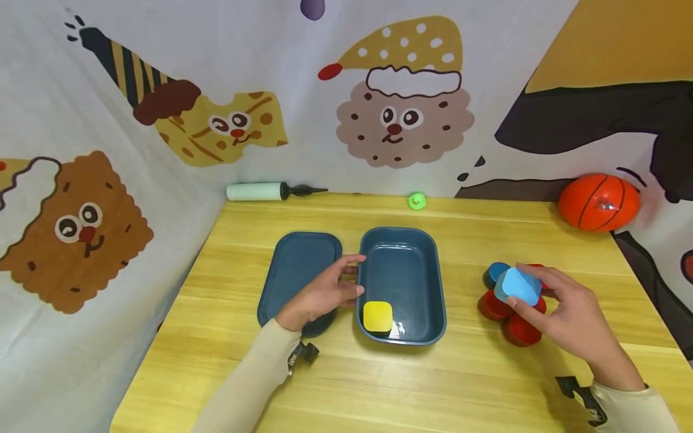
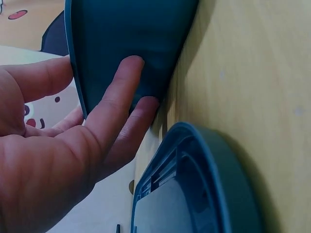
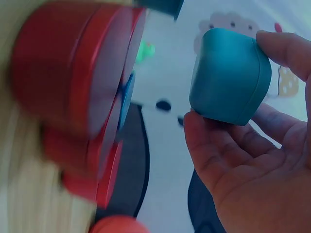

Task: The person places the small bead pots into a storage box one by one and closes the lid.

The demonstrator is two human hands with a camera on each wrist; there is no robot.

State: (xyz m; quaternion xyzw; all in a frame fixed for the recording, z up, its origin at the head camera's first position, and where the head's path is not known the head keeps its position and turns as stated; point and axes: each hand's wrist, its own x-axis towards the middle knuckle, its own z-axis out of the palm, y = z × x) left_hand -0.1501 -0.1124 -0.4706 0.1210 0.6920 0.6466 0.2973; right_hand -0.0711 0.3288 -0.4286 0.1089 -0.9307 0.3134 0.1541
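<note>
My right hand [image 1: 576, 316] holds a small light-blue box [image 1: 518, 287] between thumb and fingertips. In the right wrist view this box [image 3: 228, 77] shows rounded sides and a seam near one end. It is above a cluster of small red boxes [image 1: 522, 331] and a blue one [image 1: 495, 273], partly hidden by the hand. On the other side, my left hand [image 1: 325, 291] touches the left wall of a dark blue rectangular container [image 1: 441, 294]. In the left wrist view two of its fingers [image 2: 116, 92] lie against the outer wall. A yellow box [image 1: 377, 317] sits in the container's near left corner.
Left of the container lies a dark blue lid [image 1: 298, 258], partly under my left hand and forearm. Along the back are a pale green hand pump [image 1: 257, 191], a green toy duck [image 1: 417, 201] and an orange ball [image 1: 598, 202]. A printed cloth hangs behind the wooden table [image 1: 335, 385].
</note>
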